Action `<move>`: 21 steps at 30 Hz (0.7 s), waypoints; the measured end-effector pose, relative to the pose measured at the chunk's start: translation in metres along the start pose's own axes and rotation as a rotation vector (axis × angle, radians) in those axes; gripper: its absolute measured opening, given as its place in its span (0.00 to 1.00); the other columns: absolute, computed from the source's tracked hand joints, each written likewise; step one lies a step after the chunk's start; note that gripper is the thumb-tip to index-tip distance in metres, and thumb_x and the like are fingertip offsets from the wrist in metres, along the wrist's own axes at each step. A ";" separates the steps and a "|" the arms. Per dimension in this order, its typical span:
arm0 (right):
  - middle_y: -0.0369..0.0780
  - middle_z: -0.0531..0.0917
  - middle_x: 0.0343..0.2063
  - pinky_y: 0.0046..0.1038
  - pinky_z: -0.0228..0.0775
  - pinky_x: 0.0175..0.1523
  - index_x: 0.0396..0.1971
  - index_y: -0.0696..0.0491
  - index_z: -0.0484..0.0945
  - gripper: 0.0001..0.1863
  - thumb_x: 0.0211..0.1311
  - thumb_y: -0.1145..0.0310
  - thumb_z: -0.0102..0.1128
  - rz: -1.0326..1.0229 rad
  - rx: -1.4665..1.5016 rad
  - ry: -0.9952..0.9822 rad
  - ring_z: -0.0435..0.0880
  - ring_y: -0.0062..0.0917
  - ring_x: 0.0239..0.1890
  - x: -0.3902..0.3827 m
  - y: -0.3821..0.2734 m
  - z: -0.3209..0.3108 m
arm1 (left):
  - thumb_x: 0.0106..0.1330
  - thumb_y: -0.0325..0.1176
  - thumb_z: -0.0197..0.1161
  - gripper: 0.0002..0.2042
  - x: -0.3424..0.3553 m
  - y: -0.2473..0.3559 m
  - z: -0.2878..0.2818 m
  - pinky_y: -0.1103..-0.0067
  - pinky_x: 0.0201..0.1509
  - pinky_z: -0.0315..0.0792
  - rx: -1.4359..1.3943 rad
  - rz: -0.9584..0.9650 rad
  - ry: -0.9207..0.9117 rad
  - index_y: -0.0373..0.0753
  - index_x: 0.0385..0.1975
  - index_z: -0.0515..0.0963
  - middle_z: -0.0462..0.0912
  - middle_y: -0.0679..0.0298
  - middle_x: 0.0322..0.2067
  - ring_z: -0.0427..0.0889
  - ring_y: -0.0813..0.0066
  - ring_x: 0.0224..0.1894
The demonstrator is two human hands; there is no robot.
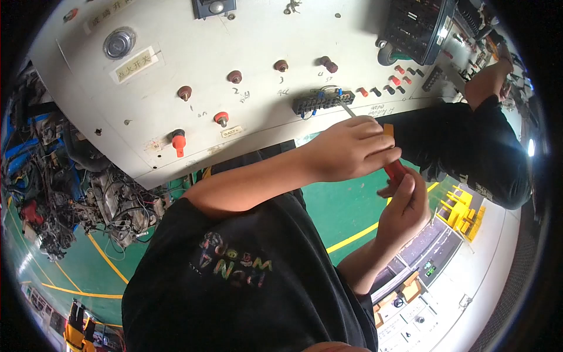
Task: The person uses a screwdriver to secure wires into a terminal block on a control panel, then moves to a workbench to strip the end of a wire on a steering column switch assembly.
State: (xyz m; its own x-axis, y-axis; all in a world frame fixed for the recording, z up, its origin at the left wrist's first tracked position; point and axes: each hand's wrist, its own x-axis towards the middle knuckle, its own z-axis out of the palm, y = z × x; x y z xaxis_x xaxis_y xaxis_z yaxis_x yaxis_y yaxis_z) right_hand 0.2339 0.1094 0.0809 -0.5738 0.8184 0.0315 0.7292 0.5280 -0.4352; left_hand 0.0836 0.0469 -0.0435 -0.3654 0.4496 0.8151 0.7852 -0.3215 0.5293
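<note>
While left hand (350,150) and right hand (409,206) hold red-handled screwdriver (394,169), screw-turning at terminal strip (306,105) likely; next: steady twist.

L forearm (258,179), bare, goes from the bent elbow (202,202) across the body to the right. L hand (355,149) is closed, w/ fingers curled & knuckles upward. R forearm (366,267) rises obliquely; R hand (404,208) is just beside the L one, its thumb & fingers bent.
</note>
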 end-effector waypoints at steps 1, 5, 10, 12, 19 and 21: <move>0.50 0.87 0.51 0.30 0.87 0.48 0.61 0.60 0.78 0.24 0.67 0.71 0.71 -0.001 0.003 0.000 0.92 0.34 0.44 -0.001 -0.004 0.001 | 0.65 0.30 0.68 0.16 -0.002 -0.001 0.001 0.69 0.59 0.81 0.002 0.002 -0.001 0.40 0.53 0.82 0.84 0.62 0.48 0.85 0.64 0.51; 0.49 0.90 0.42 0.29 0.87 0.39 0.49 0.62 0.84 0.12 0.72 0.72 0.65 -0.462 -0.100 0.212 0.93 0.32 0.36 -0.005 -0.026 0.000 | 0.64 0.30 0.68 0.17 -0.002 0.000 -0.002 0.68 0.60 0.81 0.043 0.024 -0.073 0.40 0.53 0.81 0.85 0.63 0.47 0.85 0.63 0.51; 0.50 0.89 0.43 0.26 0.85 0.37 0.54 0.59 0.83 0.14 0.72 0.72 0.64 -0.161 -0.011 0.045 0.93 0.28 0.37 -0.008 -0.017 -0.003 | 0.65 0.29 0.68 0.18 -0.001 -0.001 -0.003 0.66 0.60 0.82 -0.003 0.000 -0.025 0.41 0.55 0.79 0.85 0.62 0.48 0.86 0.61 0.51; 0.51 0.89 0.44 0.24 0.84 0.39 0.51 0.58 0.83 0.13 0.72 0.70 0.65 -0.326 -0.053 0.087 0.93 0.30 0.44 -0.006 -0.018 -0.003 | 0.65 0.29 0.67 0.18 0.001 -0.002 -0.003 0.67 0.60 0.82 -0.016 0.006 -0.036 0.41 0.56 0.79 0.86 0.61 0.48 0.86 0.61 0.51; 0.47 0.89 0.41 0.24 0.80 0.35 0.50 0.59 0.83 0.13 0.69 0.71 0.67 -0.083 -0.017 0.103 0.91 0.27 0.37 -0.006 -0.014 0.005 | 0.65 0.28 0.67 0.18 0.003 -0.001 -0.006 0.68 0.59 0.82 -0.011 -0.016 -0.039 0.41 0.55 0.79 0.85 0.61 0.49 0.86 0.61 0.52; 0.46 0.89 0.40 0.25 0.79 0.33 0.51 0.60 0.82 0.14 0.67 0.75 0.67 -0.034 -0.018 0.039 0.88 0.27 0.32 -0.003 -0.023 0.000 | 0.65 0.28 0.67 0.18 0.004 -0.002 -0.008 0.68 0.58 0.82 -0.032 -0.017 -0.095 0.41 0.56 0.79 0.85 0.61 0.49 0.86 0.61 0.53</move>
State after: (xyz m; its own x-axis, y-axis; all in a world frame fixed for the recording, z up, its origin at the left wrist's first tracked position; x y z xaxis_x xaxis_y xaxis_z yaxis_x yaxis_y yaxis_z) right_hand 0.2190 0.0946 0.0911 -0.5840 0.8077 0.0814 0.7162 0.5598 -0.4167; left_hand 0.0764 0.0425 -0.0398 -0.3283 0.5318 0.7806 0.7622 -0.3389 0.5515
